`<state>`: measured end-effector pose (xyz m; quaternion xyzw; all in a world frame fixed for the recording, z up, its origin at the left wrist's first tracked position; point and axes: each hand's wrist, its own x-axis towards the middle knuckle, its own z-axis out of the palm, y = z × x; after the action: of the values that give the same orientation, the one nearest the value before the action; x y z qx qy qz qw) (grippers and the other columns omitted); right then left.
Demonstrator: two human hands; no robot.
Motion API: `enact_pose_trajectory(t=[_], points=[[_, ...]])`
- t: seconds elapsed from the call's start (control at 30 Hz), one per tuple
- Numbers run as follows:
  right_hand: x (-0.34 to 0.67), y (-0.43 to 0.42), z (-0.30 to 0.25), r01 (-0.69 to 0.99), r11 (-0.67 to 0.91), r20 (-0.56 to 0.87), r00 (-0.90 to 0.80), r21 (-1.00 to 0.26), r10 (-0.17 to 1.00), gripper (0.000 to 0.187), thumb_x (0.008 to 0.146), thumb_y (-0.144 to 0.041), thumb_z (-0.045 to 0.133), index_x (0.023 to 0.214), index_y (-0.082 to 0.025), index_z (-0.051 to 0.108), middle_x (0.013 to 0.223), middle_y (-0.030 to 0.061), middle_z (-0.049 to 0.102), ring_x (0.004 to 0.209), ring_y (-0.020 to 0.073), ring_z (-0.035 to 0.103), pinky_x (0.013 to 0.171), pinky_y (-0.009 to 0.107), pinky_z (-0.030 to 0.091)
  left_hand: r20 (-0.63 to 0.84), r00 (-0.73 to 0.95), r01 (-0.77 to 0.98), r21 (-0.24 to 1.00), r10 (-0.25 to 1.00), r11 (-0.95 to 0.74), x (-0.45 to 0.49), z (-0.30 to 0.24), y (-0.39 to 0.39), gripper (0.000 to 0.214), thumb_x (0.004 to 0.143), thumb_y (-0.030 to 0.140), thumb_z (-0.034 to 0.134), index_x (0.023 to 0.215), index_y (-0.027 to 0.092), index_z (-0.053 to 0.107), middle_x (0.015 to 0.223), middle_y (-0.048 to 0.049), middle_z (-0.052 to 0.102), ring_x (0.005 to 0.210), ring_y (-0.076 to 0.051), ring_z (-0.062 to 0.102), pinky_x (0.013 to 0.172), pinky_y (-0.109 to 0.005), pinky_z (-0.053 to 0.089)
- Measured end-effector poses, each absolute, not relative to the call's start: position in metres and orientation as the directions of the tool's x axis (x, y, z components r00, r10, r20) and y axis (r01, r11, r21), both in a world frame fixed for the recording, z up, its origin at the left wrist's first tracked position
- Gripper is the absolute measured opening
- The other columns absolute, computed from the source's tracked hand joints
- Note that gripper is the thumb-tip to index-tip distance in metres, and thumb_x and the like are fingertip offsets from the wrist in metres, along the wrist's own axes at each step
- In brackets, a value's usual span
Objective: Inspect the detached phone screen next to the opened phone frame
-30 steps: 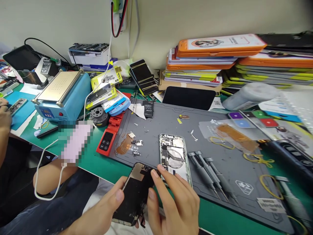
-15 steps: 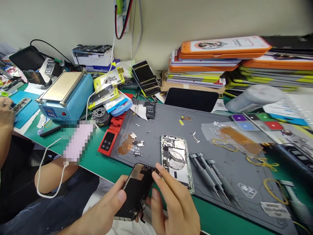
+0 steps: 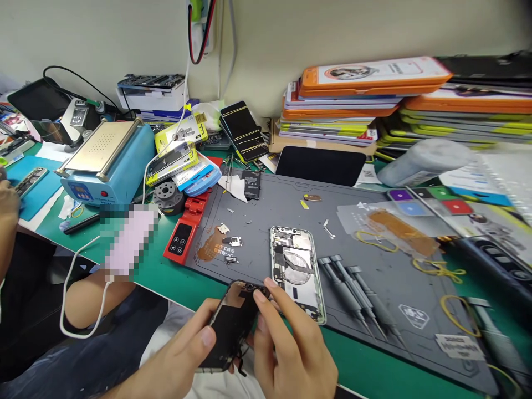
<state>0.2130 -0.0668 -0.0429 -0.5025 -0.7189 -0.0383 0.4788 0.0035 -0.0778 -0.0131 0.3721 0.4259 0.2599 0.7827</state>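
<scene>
A person's two bare hands work on a phone screen at a crowded repair bench. The left hand (image 3: 185,346) is closed around one long side of the screen (image 3: 233,327), thumb pressed flat on its dark inner face, fingers behind. The right hand (image 3: 293,354) bends in from the other side, index and middle fingertips at the screen's far end and thumb a little apart below them; whether it pinches anything there cannot be told. The screen is tilted above the near edge of the green bench (image 3: 195,296), just short of the gray mat (image 3: 282,194), with a dark flex (image 3: 241,366) hanging by its near end.

Just beyond the right hand, an opened phone body (image 3: 297,277) lies on the mat, its inside facing up. Gray drivers (image 3: 353,296) lie side by side to its right, tips toward the person. To its left sit small metal parts (image 3: 234,241), and farther back a black battery (image 3: 252,184). Yellow rubber bands (image 3: 459,316) are scattered at the mat's right.

A red device (image 3: 178,241) with round buttons stands at the mat's left edge, near a pink phone (image 3: 131,241), blurred out, with a white cable plugged in. Behind it is a blue machine (image 3: 118,177) with a metal top. Flat boxes (image 3: 344,105) are stacked against the wall, while at far left a co-worker's hand (image 3: 8,202) is beside another phone frame (image 3: 31,182)
</scene>
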Motion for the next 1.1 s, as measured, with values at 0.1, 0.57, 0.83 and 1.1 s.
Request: enact_pose_trajectory(t=[0.1, 0.57, 0.83, 1.1], points=[[0.211, -0.067, -0.045, 0.759, 0.476, 0.713, -0.022, -0.445, 0.701, 0.075, 0.101, 0.007, 0.062, 0.171, -0.014, 0.047, 0.157, 0.0194, 0.061, 0.137, 0.0276, 0.067, 0.103, 0.038, 0.061, -0.467, 0.504, -0.072, 0.815, 0.726, 0.575, 0.007, -0.011, -0.076, 0.077, 0.112, 0.072, 0.047, 0.175, 0.028, 0.043, 0.159, -0.0162, 0.062, 0.116, -0.03, 0.072, 0.109, -0.043, 0.057], [0.211, -0.067, -0.037, 0.622, 0.441, 0.593, 0.048, -0.647, 0.804, 0.05, 0.109, -0.005, 0.056, 0.156, -0.02, 0.064, 0.154, 0.014, 0.064, 0.14, 0.0235, 0.065, 0.107, 0.036, 0.062, -0.521, 0.413, -0.119, 0.782, 0.747, 0.612, 0.01, -0.019, -0.076, 0.08, 0.109, 0.076, 0.054, 0.164, 0.02, 0.06, 0.151, -0.0193, 0.072, 0.15, -0.038, 0.061, 0.134, -0.057, 0.039], [0.205, -0.076, -0.036, 0.398, 0.437, 0.577, 0.365, -0.806, 0.731, 0.046, 0.117, -0.022, 0.052, 0.162, -0.022, 0.06, 0.153, 0.0133, 0.066, 0.122, 0.0273, 0.074, 0.094, 0.044, 0.066, -0.454, 0.604, -0.438, 0.499, 0.655, 0.748, 0.026, -0.017, -0.059, 0.084, 0.098, 0.085, 0.065, 0.128, 0.009, 0.082, 0.098, -0.0165, 0.083, 0.08, -0.026, 0.079, 0.078, -0.035, 0.062], [0.194, -0.087, -0.057, 0.487, 0.404, 0.618, 0.448, -0.775, 0.646, 0.024, 0.11, -0.013, 0.06, 0.112, -0.02, 0.083, 0.103, 0.0069, 0.08, 0.086, 0.022, 0.075, 0.072, 0.036, 0.059, -0.433, 0.539, -0.481, 0.547, 0.723, 0.685, 0.027, -0.006, -0.047, 0.073, 0.1, 0.075, 0.07, 0.129, 0.009, 0.082, 0.1, -0.0176, 0.085, 0.086, -0.027, 0.081, 0.082, -0.035, 0.064]])
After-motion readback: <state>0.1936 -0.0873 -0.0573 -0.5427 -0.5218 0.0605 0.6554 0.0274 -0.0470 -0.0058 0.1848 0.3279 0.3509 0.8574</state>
